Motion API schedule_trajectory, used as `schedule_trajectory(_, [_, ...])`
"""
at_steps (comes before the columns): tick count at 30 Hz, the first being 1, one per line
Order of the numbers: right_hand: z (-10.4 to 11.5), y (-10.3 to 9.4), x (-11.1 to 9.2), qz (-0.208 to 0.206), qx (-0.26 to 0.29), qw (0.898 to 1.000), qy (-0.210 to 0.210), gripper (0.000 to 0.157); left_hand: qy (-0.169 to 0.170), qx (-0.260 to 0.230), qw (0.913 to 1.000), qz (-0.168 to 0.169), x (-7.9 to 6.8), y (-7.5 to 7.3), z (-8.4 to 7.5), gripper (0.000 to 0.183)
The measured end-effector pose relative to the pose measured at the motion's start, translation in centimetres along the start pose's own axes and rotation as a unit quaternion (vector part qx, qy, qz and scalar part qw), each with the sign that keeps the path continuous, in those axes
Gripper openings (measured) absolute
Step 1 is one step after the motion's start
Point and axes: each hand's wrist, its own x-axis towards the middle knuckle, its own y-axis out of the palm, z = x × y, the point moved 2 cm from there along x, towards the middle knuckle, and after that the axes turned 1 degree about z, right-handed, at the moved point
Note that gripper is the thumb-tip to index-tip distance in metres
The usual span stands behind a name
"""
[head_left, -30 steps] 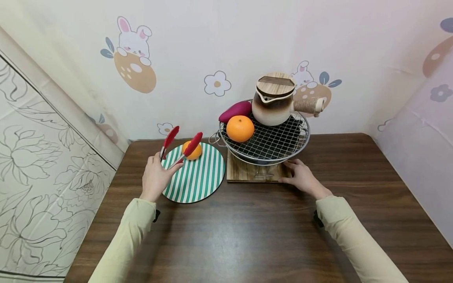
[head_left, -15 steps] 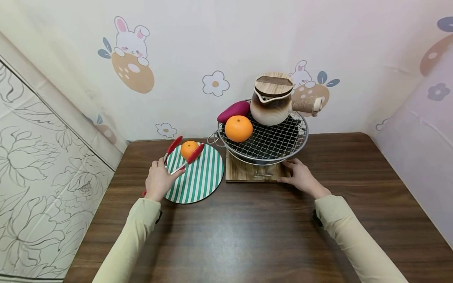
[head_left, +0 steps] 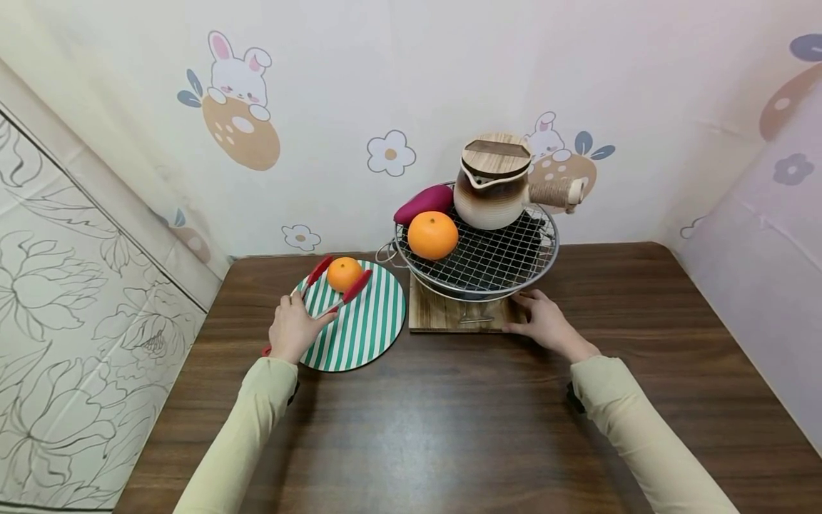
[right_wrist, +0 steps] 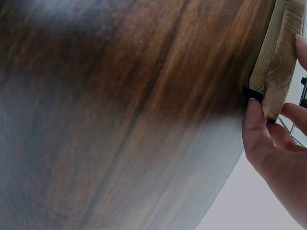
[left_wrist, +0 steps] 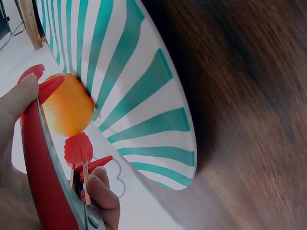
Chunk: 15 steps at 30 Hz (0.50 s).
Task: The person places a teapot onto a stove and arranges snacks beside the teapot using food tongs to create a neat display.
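Note:
My left hand [head_left: 295, 330] holds a pair of tongs [head_left: 357, 285] with red tips and red handle grips. The tips stand spread on either side of a small orange [head_left: 343, 273], which sits on a round green-and-white striped mat [head_left: 359, 335]. In the left wrist view the orange [left_wrist: 72, 108] shows between the tongs' tips; whether both touch it I cannot tell. My right hand [head_left: 547, 321] grips the front right corner of a wooden board [head_left: 437, 314] under a round grill. The right wrist view has fingers and thumb on both faces of this board [right_wrist: 278, 62].
On the grill's wire rack [head_left: 501, 257] stand a larger orange [head_left: 433, 235], a purple eggplant-like object [head_left: 424, 204] and a lidded teapot [head_left: 493, 193] with a rope-wrapped handle. A printed curtain [head_left: 321, 107] hangs behind the brown wooden table [head_left: 411, 428].
My left hand has lowered the tongs and shifted them slightly to the right, so their tips come down around the small orange. The right hand stays at the board.

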Motion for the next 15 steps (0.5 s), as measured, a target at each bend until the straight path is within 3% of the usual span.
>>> schedule_trajectory(15, [0.1, 0.0, 0.0, -0.002, 0.0, 1.0, 0.003, 0.074, -0.017, 0.01, 0.9997, 0.015, 1.2, 1.1, 0.1, 0.092])
